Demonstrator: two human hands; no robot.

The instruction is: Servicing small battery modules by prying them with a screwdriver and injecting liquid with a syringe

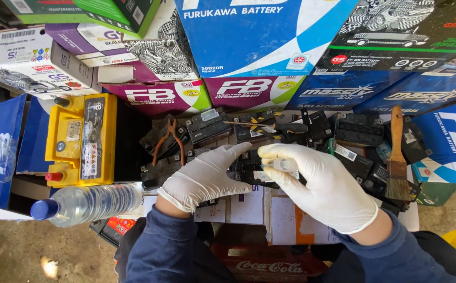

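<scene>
Stacked printed cardboard cartons (249, 31) wall off the far side; below them a cluttered bench of small black motorcycle batteries (353, 131) resting on flattened cardboard (249, 207).

Left hand (204, 175), white latex glove, fingers spread fairly wide and flat, pressing down on a small black battery (249, 167) directly under and between both hands. Right hand (317, 183), also gloved, fingers narrowed in a pinch on a small clear plastic piece (283, 165), possibly a cap strip or seal; too pale against the glove to tell. It sits right at the fingertips, just above the battery top.

Beyond the left fingertips: orange-handled pliers (167, 141). Further left of that hand: yellow-topped car battery (81, 139), and nearer the wrist a clear plastic bottle with blue cap (86, 204) lying on its side. Right of the right hand: wooden-handled paintbrush (397, 157).

Judgement: steadying hand should keep the battery flat and level; the pinch should stay light and square so the clear piece seats evenly, not cocked.
</scene>
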